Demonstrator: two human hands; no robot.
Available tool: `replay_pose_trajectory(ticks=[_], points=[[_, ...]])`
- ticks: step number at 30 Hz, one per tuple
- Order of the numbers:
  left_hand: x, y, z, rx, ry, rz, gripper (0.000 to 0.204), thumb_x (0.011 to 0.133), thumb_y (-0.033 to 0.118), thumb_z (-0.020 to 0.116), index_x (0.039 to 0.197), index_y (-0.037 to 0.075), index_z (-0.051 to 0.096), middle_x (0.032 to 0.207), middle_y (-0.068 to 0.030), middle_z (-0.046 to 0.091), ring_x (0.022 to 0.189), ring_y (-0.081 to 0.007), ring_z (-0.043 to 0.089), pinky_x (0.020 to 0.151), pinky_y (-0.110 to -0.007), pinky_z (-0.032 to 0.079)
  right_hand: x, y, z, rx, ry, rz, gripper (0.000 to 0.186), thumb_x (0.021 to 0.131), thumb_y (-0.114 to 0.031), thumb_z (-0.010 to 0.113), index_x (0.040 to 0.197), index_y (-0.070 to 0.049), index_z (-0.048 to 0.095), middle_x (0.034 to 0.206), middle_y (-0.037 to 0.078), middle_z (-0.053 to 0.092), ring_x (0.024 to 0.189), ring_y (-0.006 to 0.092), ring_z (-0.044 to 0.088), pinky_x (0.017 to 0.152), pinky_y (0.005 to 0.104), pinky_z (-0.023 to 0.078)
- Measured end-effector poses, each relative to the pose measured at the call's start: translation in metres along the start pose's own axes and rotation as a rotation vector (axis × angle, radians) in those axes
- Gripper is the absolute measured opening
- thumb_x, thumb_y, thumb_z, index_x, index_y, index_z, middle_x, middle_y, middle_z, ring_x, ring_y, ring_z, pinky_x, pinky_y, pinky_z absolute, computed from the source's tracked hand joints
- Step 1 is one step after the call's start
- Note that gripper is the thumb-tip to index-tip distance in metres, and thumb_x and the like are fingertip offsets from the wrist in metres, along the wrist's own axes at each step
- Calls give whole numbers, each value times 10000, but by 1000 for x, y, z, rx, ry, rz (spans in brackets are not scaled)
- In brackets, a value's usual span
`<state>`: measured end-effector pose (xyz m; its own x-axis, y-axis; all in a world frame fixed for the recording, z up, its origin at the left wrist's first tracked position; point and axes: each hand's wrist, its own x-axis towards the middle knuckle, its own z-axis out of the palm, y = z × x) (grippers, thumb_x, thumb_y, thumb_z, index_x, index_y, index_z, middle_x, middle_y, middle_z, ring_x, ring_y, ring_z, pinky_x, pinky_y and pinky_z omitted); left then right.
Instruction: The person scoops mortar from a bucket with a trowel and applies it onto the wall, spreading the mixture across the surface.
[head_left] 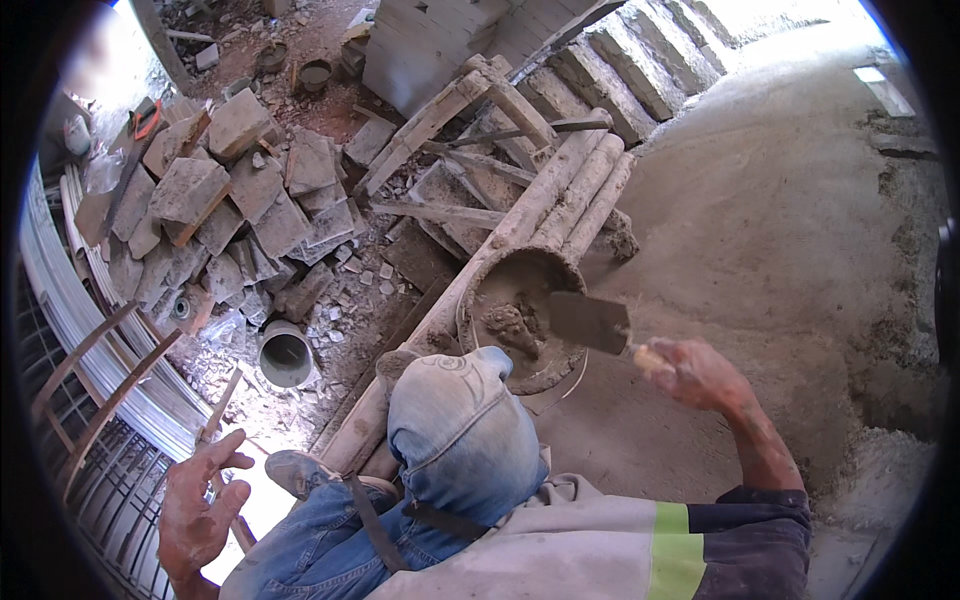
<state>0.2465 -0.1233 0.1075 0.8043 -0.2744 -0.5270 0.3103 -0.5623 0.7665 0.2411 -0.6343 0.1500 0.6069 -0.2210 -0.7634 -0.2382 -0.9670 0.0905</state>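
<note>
The person's right hand [685, 372] is clamping around the handle of a trowel [592, 322], and its flat blade is crossing the right rim of a round bucket [525, 266]. The blade's tip is lying over the opening; whether it is touching the rim, one cannot tell. Wet mortar [512, 328] is sitting inside, heaping toward the middle, so the blade is having some room above it near the right wall.

The bucket is standing on a row of round poles [575, 190], just beyond the person's bent knee [445, 425], which is crowding its near left edge. A thin wire bail is looping out past the near right rim.

To the right, a wide grey floor [740, 240] is spreading, leaving the right arm open space on its outer side. Beyond the poles' far end, concrete steps [635, 65] are rising.

The left hand [203, 505] is hanging well apart from the bucket, fingers parting and curving, gripping nothing visible. A wooden strip [228, 395] is running close behind it. Farther off, broken blocks [215, 195] and a short pipe [285, 358] are filling the ground left of the poles.
</note>
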Motion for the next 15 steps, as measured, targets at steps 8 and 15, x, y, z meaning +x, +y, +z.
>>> replay_pose_trajectory(ticks=[8,15], points=[[6,5,7,34,-73,121,582,819,374,643,1194,-55,526,908,-174,647,863,-258,624,789,-379,467,63,-9,35,-73,71,-64,317,782,-214,540,1057,-62,581,904,205,635,890,374,602,785,463,484],[-7,7,-4,12,-13,169,541,822,356,629,1177,-42,539,875,-152,650,862,-247,628,783,-372,479,98,15,109,120,158,-196,277,793,-204,545,1029,-59,563,872,204,628,839,359,606,728,445,475]])
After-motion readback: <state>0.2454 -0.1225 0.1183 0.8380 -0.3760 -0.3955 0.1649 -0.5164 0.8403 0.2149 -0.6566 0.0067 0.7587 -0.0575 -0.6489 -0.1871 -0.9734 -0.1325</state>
